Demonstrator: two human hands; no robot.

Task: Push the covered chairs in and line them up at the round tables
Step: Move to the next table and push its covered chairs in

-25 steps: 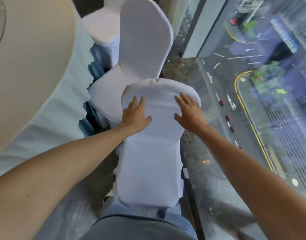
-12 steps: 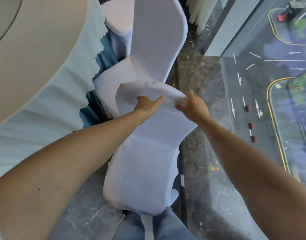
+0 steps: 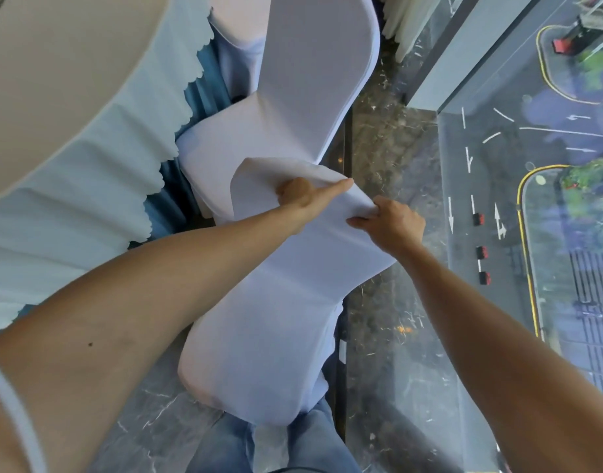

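Observation:
A chair in a white stretch cover [image 3: 272, 322] stands right in front of me, seen from above its back. My left hand [image 3: 303, 196] grips the top edge of the backrest, fingers curled over the front, thumb along the rim. My right hand [image 3: 390, 221] pinches the cover's cloth at the top right corner. A second covered chair [image 3: 293, 107] stands just beyond, its seat toward the round table [image 3: 37, 83] at the left, which wears a pale blue scalloped cloth over a darker blue skirt.
A floor-to-ceiling window [image 3: 538, 206] runs along the right, close to the chairs, with a street far below. A dark marble floor strip [image 3: 388, 141] lies between chairs and glass. A third covered chair [image 3: 235, 25] shows at the top. My jeans [image 3: 272, 445] are below.
Both hands went from lying flat on the backrest top to gripping it. The near chair's top has swung left toward the table and closer to the second chair.

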